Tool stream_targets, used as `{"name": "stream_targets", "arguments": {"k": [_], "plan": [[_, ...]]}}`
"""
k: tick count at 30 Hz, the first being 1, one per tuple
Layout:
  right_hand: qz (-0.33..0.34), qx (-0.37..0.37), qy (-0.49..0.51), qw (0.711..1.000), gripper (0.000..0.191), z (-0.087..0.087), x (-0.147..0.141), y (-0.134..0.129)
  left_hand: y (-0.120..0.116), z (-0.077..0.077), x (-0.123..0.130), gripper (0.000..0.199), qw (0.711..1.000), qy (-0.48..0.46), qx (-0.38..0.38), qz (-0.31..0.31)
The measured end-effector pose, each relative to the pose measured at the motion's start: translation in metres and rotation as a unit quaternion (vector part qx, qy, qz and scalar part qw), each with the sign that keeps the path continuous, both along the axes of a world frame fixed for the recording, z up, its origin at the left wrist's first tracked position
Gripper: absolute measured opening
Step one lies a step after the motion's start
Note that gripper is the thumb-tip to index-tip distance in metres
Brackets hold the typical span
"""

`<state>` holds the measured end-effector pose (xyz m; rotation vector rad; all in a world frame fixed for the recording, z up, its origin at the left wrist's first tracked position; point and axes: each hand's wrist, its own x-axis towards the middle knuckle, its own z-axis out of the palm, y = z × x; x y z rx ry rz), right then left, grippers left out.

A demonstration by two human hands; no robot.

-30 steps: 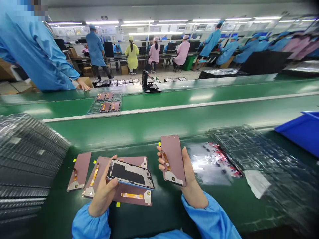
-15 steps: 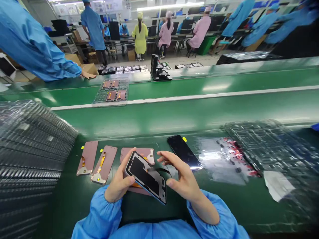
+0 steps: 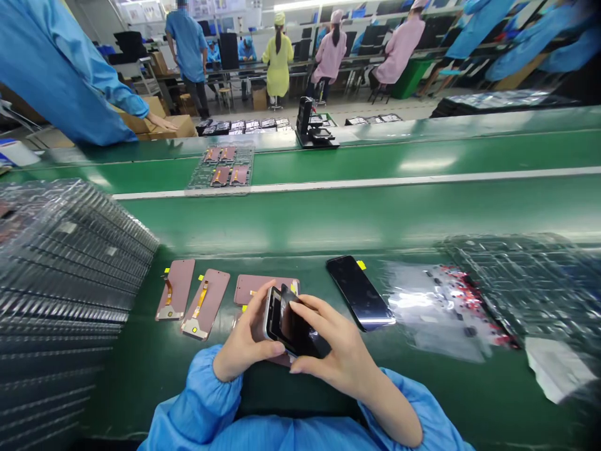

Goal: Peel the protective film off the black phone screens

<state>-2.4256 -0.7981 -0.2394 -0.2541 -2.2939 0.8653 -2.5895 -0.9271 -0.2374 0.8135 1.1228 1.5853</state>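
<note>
Left hand (image 3: 245, 346) holds phone frame (image 3: 273, 318); right hand (image 3: 345, 351) holds dark sheet (image 3: 292, 322).

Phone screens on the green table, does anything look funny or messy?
Yes, one black screen, right of the right hand, lies slanted and shiny side up, while pink-backed panels lie on the left. A white paper at far right looks creased.

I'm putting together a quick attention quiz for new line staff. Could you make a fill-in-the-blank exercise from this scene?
1. The right hand touches a dark sheet over the phone frame that the ____ hand holds.
2. The black screen lying on the bench has a small tab coloured ____.
3. The clear tray beyond the bench carries ____ pinkish panels.
4. The crumpled white paper lies near the picture's ____ edge.

Missing words: left; yellow; four; right.
</note>
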Motion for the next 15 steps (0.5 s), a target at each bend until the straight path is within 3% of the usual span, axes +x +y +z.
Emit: {"name": "stream_targets", "arguments": {"k": [6,15], "plan": [[-0.014,0.057,-0.023,0.998,0.079,-0.0051,-0.0016,-0.0058,0.0024,-0.0021,0.0026,0.099,1.0,-0.012,-0.001,-0.013],[-0.009,0.069,-0.021,0.997,0.079,-0.0061,-0.002,-0.005,0.0015,-0.0013,0.0047,0.097,0.999,-0.029,0.006,-0.016]]}}
